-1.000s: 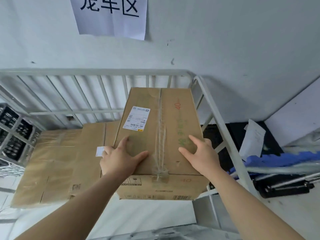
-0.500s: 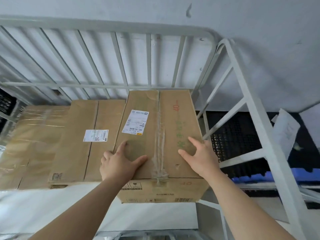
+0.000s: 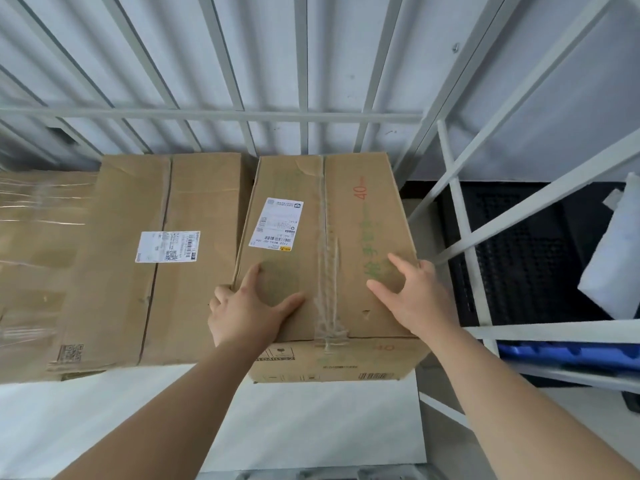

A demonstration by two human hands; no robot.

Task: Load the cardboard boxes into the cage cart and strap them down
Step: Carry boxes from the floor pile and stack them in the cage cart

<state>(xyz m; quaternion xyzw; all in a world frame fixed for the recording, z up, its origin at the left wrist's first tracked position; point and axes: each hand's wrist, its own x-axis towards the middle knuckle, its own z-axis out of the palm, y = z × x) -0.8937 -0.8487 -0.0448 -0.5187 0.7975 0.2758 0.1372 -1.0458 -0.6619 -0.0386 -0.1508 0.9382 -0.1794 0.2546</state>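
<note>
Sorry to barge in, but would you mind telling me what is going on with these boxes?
A person is loading a cage cart. Both hands grip one cardboard box: the left hand at its near left edge, the right hand at its near right edge. The box is at the cart's back right corner, close beside a second box already inside. No strap is in view.

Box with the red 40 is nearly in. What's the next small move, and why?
Probably slide the held box left against the neighbouring box: a dark gap shows between them near the rear bars. The left hand and right hand hold it at its side edges, so a short sideways push should do.
</note>
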